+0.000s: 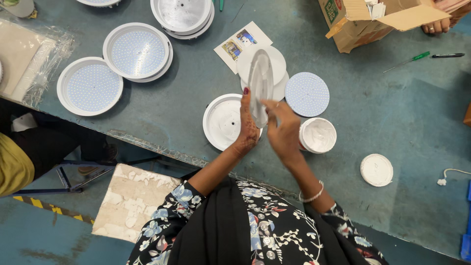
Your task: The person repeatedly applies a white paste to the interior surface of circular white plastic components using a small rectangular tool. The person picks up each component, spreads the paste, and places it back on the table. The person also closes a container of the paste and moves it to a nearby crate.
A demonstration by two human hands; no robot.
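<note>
I hold a round white disc (260, 81) on edge above the table, between both hands. My left hand (248, 125) presses its flat palm and fingers against the disc's left side. From the right, my right hand (282, 128) pinches the disc's lower edge. Below the hands lies a white round lamp housing (221, 122), open side up. A round board dotted with small LEDs (307, 94) lies just right of the disc, and more white discs (277, 66) are stacked behind it. An open white tub of paste (318, 135) stands by my right hand.
Two housings fitted with LED boards (90, 87) (137, 51) lie at the left, and an empty housing (182, 14) at the top. A white lid (377, 170), a cardboard box (363, 22) with another person's hand (435, 27), a green screwdriver (409, 60), a pen (447, 55) and a leaflet (238, 43) are around.
</note>
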